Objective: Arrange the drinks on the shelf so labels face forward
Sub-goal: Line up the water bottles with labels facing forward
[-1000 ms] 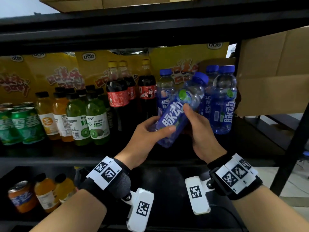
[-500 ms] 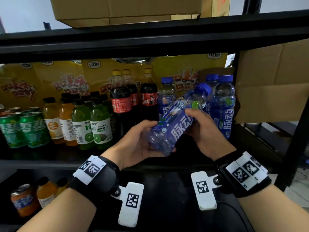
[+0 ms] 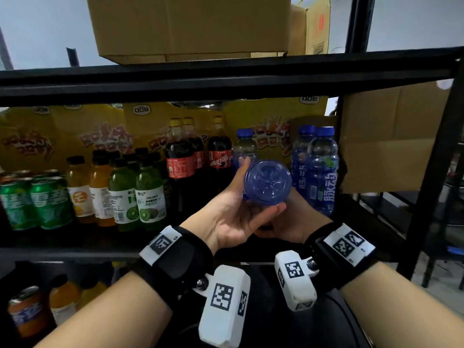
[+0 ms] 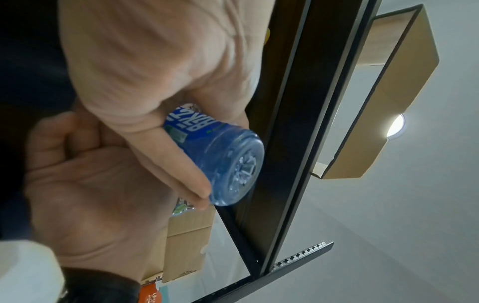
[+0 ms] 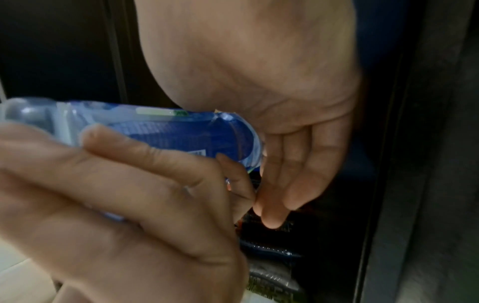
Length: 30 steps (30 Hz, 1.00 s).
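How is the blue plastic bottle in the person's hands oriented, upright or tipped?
Tipped on its side: the blue plastic bottle shows its round base to the head camera, gripped by the left hand and right hand.

Cardboard boxes (image 3: 193, 28) sit atop the black metal rack (image 3: 226, 79) (pale wall behind); a round ceiling light (image 4: 395, 128) glows.

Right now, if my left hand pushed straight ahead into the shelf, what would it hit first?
Probably the blue-capped bottle standing just behind the left hand and the held blue bottle, right of the cola bottles; depth is unclear.
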Each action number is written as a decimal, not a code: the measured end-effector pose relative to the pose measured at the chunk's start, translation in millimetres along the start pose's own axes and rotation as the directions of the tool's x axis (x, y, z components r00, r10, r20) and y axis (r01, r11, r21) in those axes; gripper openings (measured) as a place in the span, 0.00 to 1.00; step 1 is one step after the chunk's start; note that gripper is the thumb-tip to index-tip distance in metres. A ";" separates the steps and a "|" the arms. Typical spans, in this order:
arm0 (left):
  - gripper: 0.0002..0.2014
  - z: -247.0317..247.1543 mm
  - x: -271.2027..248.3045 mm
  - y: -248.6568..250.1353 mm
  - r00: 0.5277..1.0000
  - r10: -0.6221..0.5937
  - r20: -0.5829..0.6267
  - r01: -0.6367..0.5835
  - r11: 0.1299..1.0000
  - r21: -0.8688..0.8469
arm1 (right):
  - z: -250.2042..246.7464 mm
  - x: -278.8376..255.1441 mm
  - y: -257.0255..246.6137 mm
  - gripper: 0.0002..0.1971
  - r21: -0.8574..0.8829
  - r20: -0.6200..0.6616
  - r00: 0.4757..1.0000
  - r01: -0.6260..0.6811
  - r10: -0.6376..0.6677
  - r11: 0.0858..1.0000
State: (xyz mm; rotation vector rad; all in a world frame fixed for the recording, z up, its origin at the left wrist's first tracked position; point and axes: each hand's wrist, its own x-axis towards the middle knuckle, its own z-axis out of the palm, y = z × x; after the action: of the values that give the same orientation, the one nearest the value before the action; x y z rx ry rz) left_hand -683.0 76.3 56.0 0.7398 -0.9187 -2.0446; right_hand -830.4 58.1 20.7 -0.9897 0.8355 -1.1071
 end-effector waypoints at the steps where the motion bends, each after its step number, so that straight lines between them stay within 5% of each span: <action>1: 0.37 0.7 -0.2 -0.4 1.000 -0.002 -0.008 0.002 1.000 -0.006 | 0.7 -1.3 0.1 0.32 0.012 -0.015 1.000 -0.012 0.012 1.000; 6: 0.35 0.6 -7.4 -2.6 1.000 0.002 0.016 -0.002 1.000 0.021 | -2.0 -7.0 5.9 0.31 0.007 -0.018 0.996 0.087 -0.087 0.996; 12: 0.35 -5.2 -17.1 -3.7 0.995 0.048 0.088 -0.077 0.929 0.361 | 0.9 -22.9 -13.1 0.35 0.033 -0.016 0.988 0.152 -0.152 0.988; 16: 0.32 -15.8 -13.4 -3.7 0.972 0.210 0.110 -0.237 0.867 0.438 | 10.2 -29.2 -27.2 0.24 -0.183 -0.071 0.914 0.381 -0.399 0.906; 20: 0.36 -29.3 -0.2 -11.6 0.845 0.512 0.154 -0.514 0.701 0.494 | 15.1 -25.2 -28.3 0.14 -0.463 0.028 0.781 0.563 -0.623 0.685; 22: 0.39 -38.7 6.3 -13.0 0.763 0.609 0.217 -0.614 0.577 0.539 | 13.5 -27.3 -24.7 0.21 -0.540 0.107 0.736 0.608 -0.669 0.583; 26: 0.39 -48.5 10.7 -11.8 0.678 0.687 0.261 -0.630 0.361 0.688 | 15.1 -33.2 -10.1 0.38 -0.631 0.271 0.660 0.672 -0.701 0.388; 30: 0.37 -61.2 8.4 -7.1 0.593 0.732 0.336 -0.600 0.124 0.790 | 22.5 -37.4 9.0 0.37 -0.646 0.408 0.546 0.739 -0.732 0.191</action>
State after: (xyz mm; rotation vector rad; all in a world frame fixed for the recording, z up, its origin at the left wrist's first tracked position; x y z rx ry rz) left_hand -645.2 50.7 13.7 0.7082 -1.8284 -0.5565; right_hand -816.3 100.3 22.2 -2.3534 0.8297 -1.5842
